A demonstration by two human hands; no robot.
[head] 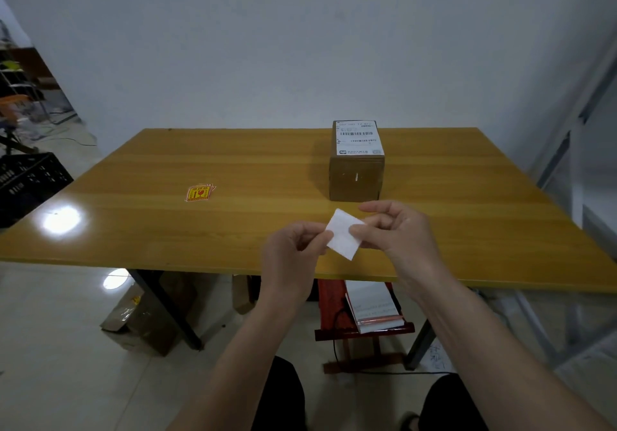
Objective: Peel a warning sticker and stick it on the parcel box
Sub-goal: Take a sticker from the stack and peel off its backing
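**Both hands pinch a white sticker sheet above the near edge of the surface**

The left hand (pixel 293 250) and right hand (pixel 397 230) hold a small white sheet (pixel 344 234) between them, its blank side up, fingers closed on opposite edges. It hangs tilted above the wooden surface (pixel 167 223), just in front of the parcel box (pixel 356 170), which stands upright with a shipping label (pixel 357 138) on top. A small stack of red-and-yellow warning stickers (pixel 199 193) lies flat, well to the left.
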